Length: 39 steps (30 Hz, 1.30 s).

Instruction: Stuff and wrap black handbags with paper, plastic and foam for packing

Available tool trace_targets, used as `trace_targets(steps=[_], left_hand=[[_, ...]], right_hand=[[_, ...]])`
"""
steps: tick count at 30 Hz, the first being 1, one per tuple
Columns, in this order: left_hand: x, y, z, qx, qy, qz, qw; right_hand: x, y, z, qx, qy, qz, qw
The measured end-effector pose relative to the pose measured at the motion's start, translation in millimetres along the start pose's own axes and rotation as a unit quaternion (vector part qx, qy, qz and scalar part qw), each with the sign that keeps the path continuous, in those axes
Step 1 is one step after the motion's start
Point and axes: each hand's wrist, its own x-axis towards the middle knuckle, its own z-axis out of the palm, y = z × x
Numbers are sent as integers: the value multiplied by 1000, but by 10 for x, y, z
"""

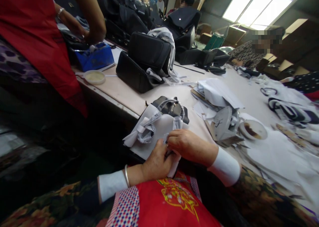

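Note:
A black handbag (pixel 185 115) lies across the table's front edge, most of its upper face under white paper (pixel 143 150). Grey, plastic-wrapped handles (pixel 147 134) loop over the paper, and metal fittings show at the far end. My left hand (pixel 157 162) is closed on the bag's near part, thumb on top. Bent over the same spot, my right hand (pixel 190 145) has its fingers pinched together beside the left thumb, at the lower end of a wrapped strap (pixel 177 123). The small thing between the fingertips is mostly hidden.
Another black bag (pixel 149 51) stands farther back on the table. At the left, a co-worker in a red apron (pixel 42 37) reaches over a blue bin (pixel 96 58), near a round dish (pixel 94 77). Cardboard scraps, paper (pixel 219 90) and a stained tub (pixel 253 130) lie to the right.

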Motion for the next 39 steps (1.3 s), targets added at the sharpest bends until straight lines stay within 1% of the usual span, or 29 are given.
trace_targets(steps=[3,5,7,9,11,15,21,25,27,30,33,39], left_hand=[[52,70,-3,-15,10,-11,1000],[87,99,14,-47,32,-42,998],[115,108,37,-70,39,-72,994],[133,105,54,-73,25,-72,994],[142,99,60,-64,9,-56,996],[141,93,58,-34,3,-40,999],[118,83,64,-78,-15,-99,992],[108,67,63,-76,-17,-116,990],[104,63,61,-87,-18,-125,988],[93,66,60,-105,-13,-136,985],[78,69,63,-126,-8,-149,981],[65,77,54,-121,-17,-197,973]], right_hand=[[5,-38,22,25,38,-22,999],[7,-62,40,34,68,-39,996],[-1,-70,69,38,97,-47,993],[-19,-62,98,48,118,-50,991],[-45,-46,115,70,133,-54,987],[-102,-18,113,125,158,-56,978],[-166,-4,146,164,166,-42,971],[-160,-1,119,177,149,-18,973],[-148,7,72,165,120,-17,979],[-137,27,6,118,69,-21,990],[-139,50,-22,90,42,-11,995],[-122,106,-54,117,1,9,993]])
